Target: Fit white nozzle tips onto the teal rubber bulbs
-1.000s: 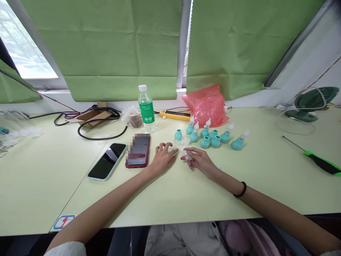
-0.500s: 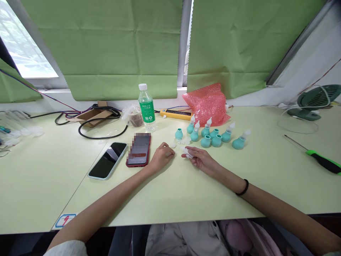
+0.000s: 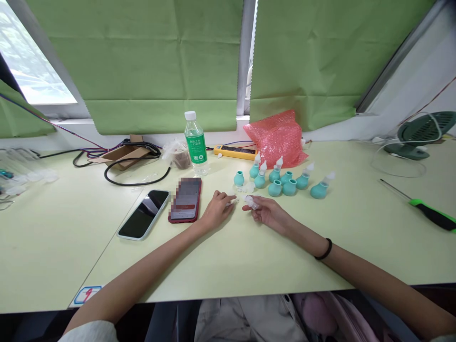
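Clear plastic piece (image 3: 251, 202) is slightly below and right of frame center, pinched in the right hand (image 3: 270, 213). The left hand (image 3: 218, 211), nearer frame center, pinches a small white part (image 3: 230, 203). Teal bulbs (image 3: 274, 189) stand right of center.

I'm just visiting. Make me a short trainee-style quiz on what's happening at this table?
1. Multiple choice: the right hand holds A) a phone, B) a small whitish piece, C) a screwdriver.
2. True or false: the green-labelled bottle lies on its side.
3. Count: how many teal bulbs have a whitish tip in the neck?

Key: 1. B. 2. False; it stands upright. 3. Five.
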Demonstrator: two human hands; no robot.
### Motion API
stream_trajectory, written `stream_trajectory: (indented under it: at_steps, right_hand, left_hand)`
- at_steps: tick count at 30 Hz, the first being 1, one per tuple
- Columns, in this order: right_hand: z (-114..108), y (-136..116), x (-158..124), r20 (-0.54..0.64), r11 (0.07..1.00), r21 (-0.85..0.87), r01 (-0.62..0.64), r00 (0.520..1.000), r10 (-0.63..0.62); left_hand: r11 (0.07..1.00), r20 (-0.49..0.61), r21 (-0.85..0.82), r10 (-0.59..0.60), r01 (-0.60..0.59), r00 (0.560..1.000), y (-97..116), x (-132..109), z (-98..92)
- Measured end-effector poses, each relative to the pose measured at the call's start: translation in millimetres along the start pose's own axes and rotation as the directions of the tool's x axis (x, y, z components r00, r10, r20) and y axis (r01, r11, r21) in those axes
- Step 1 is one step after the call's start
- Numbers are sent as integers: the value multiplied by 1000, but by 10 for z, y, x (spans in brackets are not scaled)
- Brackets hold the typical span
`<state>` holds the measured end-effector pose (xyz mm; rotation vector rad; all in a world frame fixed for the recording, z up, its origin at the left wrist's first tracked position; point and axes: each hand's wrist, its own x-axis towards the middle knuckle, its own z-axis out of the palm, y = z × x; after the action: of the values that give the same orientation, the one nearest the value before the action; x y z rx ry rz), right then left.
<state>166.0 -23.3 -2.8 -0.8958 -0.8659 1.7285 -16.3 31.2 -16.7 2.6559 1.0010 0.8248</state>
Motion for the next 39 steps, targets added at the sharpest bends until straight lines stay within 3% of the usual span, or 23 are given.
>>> stream_trajectory:
  at_steps: [4,14,21,25,29,33,35,39]
  right_hand:
    - [12,-9,-2,-42,1000,28,-4,999,5]
    - [28,-2,-6,68,1000,27,-11,998,9]
    - [5,-15,4,68,998,53,22,997,-26]
    - [-3,-5,17,71,999,52,2,997,-6]
    - [2,4,11,75,999,35,-25,997,22]
    - [23,6,-1,85,1000,10,-21,996,21]
    - [35,8,-3,84,1000,-3,-9,996,9]
    - [49,18,-8,50,998,-40,39,998,-37]
  left_hand:
    - [997,33,81,10,-13,999,3,8,-2]
    - [989,-53,-145,10,-17,999,-11,-5,-25]
    - [994,-4,109,-29,29,1000,15,-2,18]
    - [991,45,120,-57,51,997,-3,15,14]
    - [998,-9,0,-58,58,998,-6,19,-18]
    - [961,-98,-270,-81,52,992,92,-3,-77]
    - [884,-89,-452,-175,117,980,166,-10,-112]
    - [582,103,-755,-351,303,931,276,0,-174]
